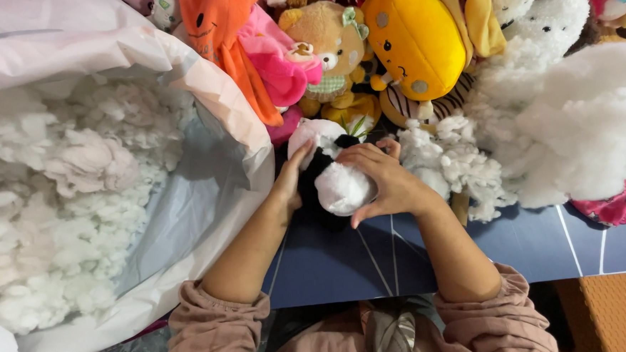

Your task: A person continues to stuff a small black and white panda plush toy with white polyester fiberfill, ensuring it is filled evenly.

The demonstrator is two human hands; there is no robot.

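Note:
A black-and-white plush toy (320,141) lies on the dark blue table top (517,247) in front of me. My left hand (289,178) grips its left side, fingers pointing up along the black part. My right hand (379,180) curls over a white ball of stuffing (340,189) at the toy's lower end, pressing against it. Both of my forearms reach up from pinkish-brown sleeves (214,331).
A big white plastic bag (214,202) full of loose white stuffing (57,204) sits on the left. Behind the toy is a heap of plush toys: a yellow one (413,38), a bear (328,47), an orange one (220,31). More stuffing (574,119) is piled at the right.

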